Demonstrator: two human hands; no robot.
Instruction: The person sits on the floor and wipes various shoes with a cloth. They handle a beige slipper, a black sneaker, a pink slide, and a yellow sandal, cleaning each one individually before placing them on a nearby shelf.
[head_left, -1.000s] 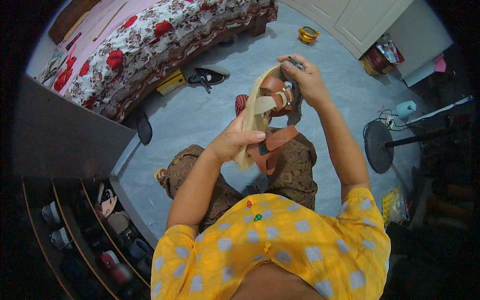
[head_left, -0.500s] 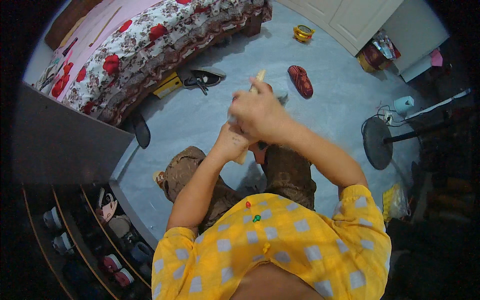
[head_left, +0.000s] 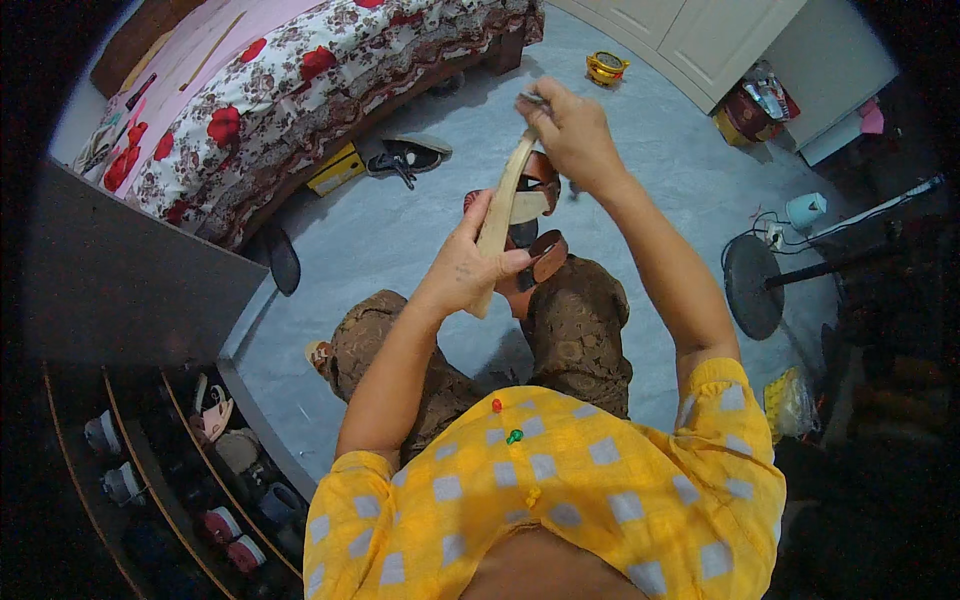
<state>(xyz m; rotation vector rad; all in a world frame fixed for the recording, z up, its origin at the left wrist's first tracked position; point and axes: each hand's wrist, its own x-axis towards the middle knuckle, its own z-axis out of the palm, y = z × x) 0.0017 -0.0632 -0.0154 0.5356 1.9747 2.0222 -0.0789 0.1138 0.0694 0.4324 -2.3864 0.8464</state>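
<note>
A sandal [head_left: 507, 195] with a cream sole edge and brown straps is tilted up on edge above my knees. My left hand [head_left: 466, 268] grips its near part, thumb by the straps and fingers along the sole. At the sandal's far end is my right hand [head_left: 572, 130], its fingers closed round a small greyish thing [head_left: 534, 98] whose kind I cannot make out. Whether that hand touches the sandal is unclear. A bit of a red patterned thing [head_left: 471, 200] shows beside my left fingertips, mostly hidden.
Black shoes [head_left: 410, 158] and a yellow box [head_left: 336, 170] lie by the bed [head_left: 290, 90]. A gold round object [head_left: 606, 68] stands near the white cabinet [head_left: 700, 40]. To the right is a round black stand base [head_left: 754, 288]; a shoe rack [head_left: 190, 470] fills the lower left.
My right hand has moved up and away from my left hand, out to the sandal's far end. More of the sandal and its straps shows. The red slipper on the floor is now covered.
</note>
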